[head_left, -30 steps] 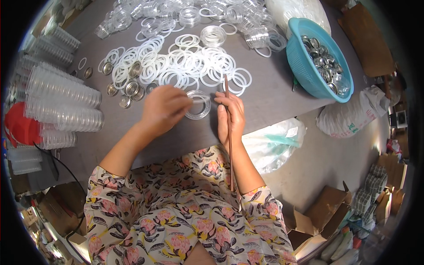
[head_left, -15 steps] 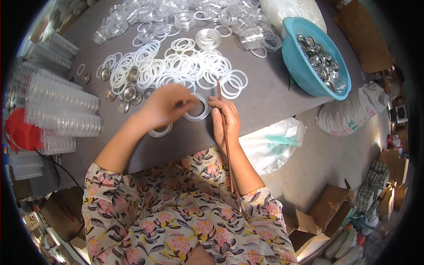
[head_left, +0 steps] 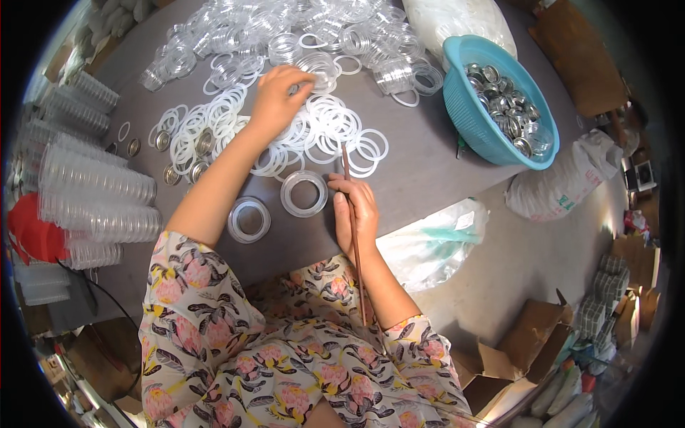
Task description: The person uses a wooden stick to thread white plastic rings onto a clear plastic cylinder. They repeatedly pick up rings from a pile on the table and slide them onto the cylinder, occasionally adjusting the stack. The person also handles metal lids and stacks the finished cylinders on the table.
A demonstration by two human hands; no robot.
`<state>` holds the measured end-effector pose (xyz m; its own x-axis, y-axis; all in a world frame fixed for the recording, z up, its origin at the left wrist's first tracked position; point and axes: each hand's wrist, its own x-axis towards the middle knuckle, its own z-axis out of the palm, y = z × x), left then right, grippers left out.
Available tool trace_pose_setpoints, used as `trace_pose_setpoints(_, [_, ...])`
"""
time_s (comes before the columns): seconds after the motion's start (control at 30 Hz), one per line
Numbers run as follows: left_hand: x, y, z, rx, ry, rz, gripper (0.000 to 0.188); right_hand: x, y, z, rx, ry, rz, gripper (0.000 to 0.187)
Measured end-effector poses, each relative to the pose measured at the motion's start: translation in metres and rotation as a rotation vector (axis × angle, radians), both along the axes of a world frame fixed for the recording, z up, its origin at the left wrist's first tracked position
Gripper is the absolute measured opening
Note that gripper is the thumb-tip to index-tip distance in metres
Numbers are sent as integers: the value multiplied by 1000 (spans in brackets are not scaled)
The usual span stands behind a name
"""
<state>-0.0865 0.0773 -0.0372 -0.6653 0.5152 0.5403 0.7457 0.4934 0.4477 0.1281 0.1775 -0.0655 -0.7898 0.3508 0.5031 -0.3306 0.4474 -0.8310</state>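
Observation:
My left hand (head_left: 280, 101) reaches over the pile of white rings (head_left: 330, 121), its thumb and fingertips bent together at the edge of the stacked clear plastic rings (head_left: 321, 65). The grip itself is partly hidden. In my right hand (head_left: 357, 214) is a thin brown stick (head_left: 362, 278), held upright along the palm, its upper end near the white rings. Just left of that hand, a clear round ring-shaped piece (head_left: 287, 195) lies flat on the table. A second such piece (head_left: 234, 220) lies beside it, nearer to me.
Stacks of clear plastic lids or cups (head_left: 100, 200) stand at the left by a red object (head_left: 32, 227). Loose metal caps (head_left: 171, 175) lie near the white rings. A blue basket (head_left: 457, 89) of metal caps stands right; a clear heap (head_left: 235, 32) lies behind.
My left hand has moved away from the nearer ring-shaped piece, forward to the stacked clear rings. My right hand still holds the stick. The view has shifted slightly.

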Motion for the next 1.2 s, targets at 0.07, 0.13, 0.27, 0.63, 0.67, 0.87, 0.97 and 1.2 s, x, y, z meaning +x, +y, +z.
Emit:
trace_pose_setpoints(0.07, [24, -4, 12, 253, -336, -57, 16, 2, 1, -8, -43, -6, -12, 18])
trace_pose_setpoints(0.13, [57, -7, 29, 243, -460, -222, 15, 4, 3, -13, -144, 125, -106, 21])
trace_pose_setpoints(0.27, [107, -5, 32, -232, -208, -665, 16, 6, 4, -20, -287, 275, -255, 28])
trace_pose_setpoints(0.63, [59, 3, 10, -313, -120, -110, 17, 13, 3, -8, -63, -19, -185, 19])
trace_pose_setpoints(0.67, [59, 3, 9, -295, -36, -115, 13, 14, 3, -13, -163, 23, -177, 19])
trace_pose_setpoints(0.87, [74, 1, 21, 152, -498, -153, 7, 19, 4, -20, -318, 169, -216, 21])
trace_pose_setpoints(0.97, [95, 7, 30, 159, -267, -278, 10, 19, 6, -23, -315, 202, -257, 22])
trace_pose_setpoints(1.2, [136, 1, 21, -355, 157, -526, 11, 19, 6, -22, -376, 196, -221, 22])
